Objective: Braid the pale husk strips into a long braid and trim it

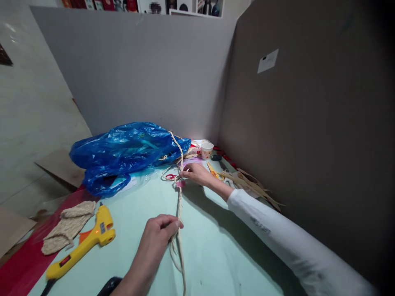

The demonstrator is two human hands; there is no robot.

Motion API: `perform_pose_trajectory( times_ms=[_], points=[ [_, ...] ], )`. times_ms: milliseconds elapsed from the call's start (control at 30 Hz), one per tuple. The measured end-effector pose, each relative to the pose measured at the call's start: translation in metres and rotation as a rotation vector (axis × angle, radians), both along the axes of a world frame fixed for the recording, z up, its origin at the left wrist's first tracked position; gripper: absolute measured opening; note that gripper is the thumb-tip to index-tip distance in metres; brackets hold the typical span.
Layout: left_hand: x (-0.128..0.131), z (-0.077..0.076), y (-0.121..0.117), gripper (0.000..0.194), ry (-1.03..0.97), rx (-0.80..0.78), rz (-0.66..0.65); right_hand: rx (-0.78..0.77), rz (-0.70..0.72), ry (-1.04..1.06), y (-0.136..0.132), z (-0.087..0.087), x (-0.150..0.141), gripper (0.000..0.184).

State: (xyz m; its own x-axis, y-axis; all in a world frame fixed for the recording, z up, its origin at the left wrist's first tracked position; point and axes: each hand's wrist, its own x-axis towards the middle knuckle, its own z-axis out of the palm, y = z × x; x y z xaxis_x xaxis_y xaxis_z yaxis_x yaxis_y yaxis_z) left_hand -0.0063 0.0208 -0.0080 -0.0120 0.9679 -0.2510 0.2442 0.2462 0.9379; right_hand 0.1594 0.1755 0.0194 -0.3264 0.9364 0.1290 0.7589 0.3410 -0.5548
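Note:
A pale braided cord (179, 201) runs along the light green table (216, 246), from the blue plastic bag toward me. My left hand (160, 234) is closed, pinching the cord near its loose strands at the near end. My right hand (196, 173) reaches out with its fingers pinched on the cord farther away, beside a small pink clip (180, 183) fixed on the cord. The stretch of cord between my hands is pulled straight.
A crumpled blue plastic bag (123, 154) lies at the back left. A yellow glue gun (86, 242) and a woven beige piece (69, 224) sit near left. Yellow scissors (214, 172), red scissors (169, 176), a paper cup (206, 150) and dried strips (253, 187) lie by the grey partition walls.

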Motion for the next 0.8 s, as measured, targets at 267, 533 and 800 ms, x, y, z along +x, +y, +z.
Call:
perform_pose_trajectory(
  times_ms=[267,533,800],
  points=[
    [-0.009,0.005,0.004,0.030,0.157,0.062,-0.125,-0.129,0.181,-0.035,0.016,0.002,-0.014,0.010],
    [-0.010,0.006,0.006,0.027,0.144,0.071,-0.144,-0.389,0.248,0.136,0.024,0.007,0.004,0.010],
    [-0.012,0.001,0.010,0.027,0.161,0.066,-0.122,-0.546,0.306,0.382,0.033,-0.014,0.009,0.015]
  ],
)
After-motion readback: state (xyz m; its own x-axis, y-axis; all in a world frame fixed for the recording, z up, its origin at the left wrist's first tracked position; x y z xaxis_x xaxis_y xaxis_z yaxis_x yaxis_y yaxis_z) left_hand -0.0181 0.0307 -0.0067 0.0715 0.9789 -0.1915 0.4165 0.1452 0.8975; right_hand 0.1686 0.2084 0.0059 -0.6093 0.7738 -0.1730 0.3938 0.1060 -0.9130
